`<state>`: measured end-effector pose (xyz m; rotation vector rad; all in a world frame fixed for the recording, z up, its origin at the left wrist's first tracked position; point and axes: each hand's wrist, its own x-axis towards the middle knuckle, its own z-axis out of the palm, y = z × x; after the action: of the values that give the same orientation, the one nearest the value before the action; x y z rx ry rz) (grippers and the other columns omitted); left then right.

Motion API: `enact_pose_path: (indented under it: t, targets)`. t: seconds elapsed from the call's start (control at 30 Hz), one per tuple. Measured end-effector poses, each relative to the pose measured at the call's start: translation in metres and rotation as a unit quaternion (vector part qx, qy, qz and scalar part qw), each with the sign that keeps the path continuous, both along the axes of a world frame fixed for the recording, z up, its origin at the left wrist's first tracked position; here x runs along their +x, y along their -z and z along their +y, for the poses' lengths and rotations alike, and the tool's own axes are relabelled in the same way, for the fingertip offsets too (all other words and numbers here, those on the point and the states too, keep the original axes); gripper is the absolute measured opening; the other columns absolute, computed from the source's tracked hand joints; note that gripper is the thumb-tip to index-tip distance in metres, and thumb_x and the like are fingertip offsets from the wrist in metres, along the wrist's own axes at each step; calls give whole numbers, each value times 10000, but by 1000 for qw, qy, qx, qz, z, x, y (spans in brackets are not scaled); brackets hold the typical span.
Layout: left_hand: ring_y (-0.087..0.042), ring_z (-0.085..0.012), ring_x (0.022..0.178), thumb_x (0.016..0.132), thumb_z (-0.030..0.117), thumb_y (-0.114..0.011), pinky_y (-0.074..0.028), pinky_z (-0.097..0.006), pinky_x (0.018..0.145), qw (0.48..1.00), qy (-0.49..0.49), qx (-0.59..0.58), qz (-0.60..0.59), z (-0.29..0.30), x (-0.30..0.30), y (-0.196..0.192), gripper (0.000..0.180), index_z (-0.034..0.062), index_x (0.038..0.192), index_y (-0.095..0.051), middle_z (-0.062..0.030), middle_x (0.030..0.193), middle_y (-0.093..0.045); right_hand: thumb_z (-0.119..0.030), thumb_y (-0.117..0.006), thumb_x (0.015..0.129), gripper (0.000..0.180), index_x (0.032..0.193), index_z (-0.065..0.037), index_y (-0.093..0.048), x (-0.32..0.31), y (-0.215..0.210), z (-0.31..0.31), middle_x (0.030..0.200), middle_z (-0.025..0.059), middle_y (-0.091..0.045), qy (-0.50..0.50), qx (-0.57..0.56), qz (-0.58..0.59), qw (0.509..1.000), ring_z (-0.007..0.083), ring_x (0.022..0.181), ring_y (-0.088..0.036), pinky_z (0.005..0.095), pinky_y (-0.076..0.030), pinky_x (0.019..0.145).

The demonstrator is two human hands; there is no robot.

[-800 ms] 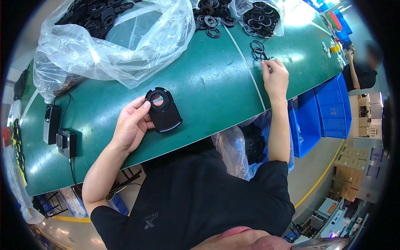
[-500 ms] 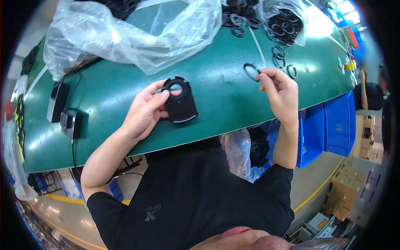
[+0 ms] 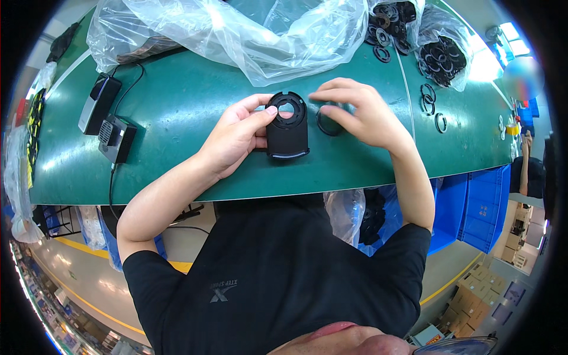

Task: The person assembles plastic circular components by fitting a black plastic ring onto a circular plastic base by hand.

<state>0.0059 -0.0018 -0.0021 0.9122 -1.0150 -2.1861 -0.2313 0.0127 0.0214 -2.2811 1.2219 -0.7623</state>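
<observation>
Above the green table (image 3: 201, 89), my left hand (image 3: 234, 136) grips a flat black plastic part (image 3: 288, 141). The part has a round collar with a hole through it at its far end and a squared near end. My left thumb presses on the collar's left edge. Just to the right, my right hand (image 3: 367, 118) holds a thin black ring (image 3: 320, 125) between thumb and fingers. The ring hangs tilted beside the collar, apart from it. Some of the ring is hidden behind the thumb.
A large clear plastic bag (image 3: 260, 50) lies across the far side. Bags of black rings (image 3: 444, 59) stand at the far right, with several loose rings (image 3: 428, 99) near them. Two dark boxes with cables (image 3: 116, 139) sit at left. Blue bins (image 3: 482, 207) stand beyond the right edge.
My right hand has carried the ring leftward, close to the black plastic part. Relative to the table, the part in my left hand has shifted little; the whole view has turned slightly.
</observation>
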Motion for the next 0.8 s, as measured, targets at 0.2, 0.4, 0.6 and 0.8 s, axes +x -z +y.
enact_pose_path:
  t: [0.2,0.4,0.6,0.8]
  targets:
    - [-623,-146,884,926,196,-490,-521,-314,773,1000,15,-6,-13,2,1,2,302,29,1178,-482,-85,1061,-611,-116,-707,692,382,1032,22,-602,1,-6,29,996,170,-604,101,44,54,992,324,951,-559,371,-442,843]
    - [-629,-151,876,930,224,-494,-526,-324,783,999,19,-27,-6,2,-1,2,324,16,1179,-485,-85,1073,-612,-116,-744,649,504,1093,42,-565,10,2,37,1054,182,-578,130,25,93,987,335,993,-524,382,-424,882]
    - [-630,-176,911,929,210,-495,-535,-342,794,999,27,-17,1,2,-1,1,328,3,1184,-484,-99,1095,-602,-118,-760,631,547,1107,58,-555,10,7,36,998,183,-604,134,-13,88,987,342,944,-547,384,-441,854]
    - [-626,-195,932,928,167,-480,-527,-354,816,1000,15,7,12,3,-1,1,333,-16,1205,-468,-118,1098,-595,-97,-776,609,625,1179,12,-543,10,-1,31,969,149,-642,172,19,-89,981,223,840,-637,304,-508,772]
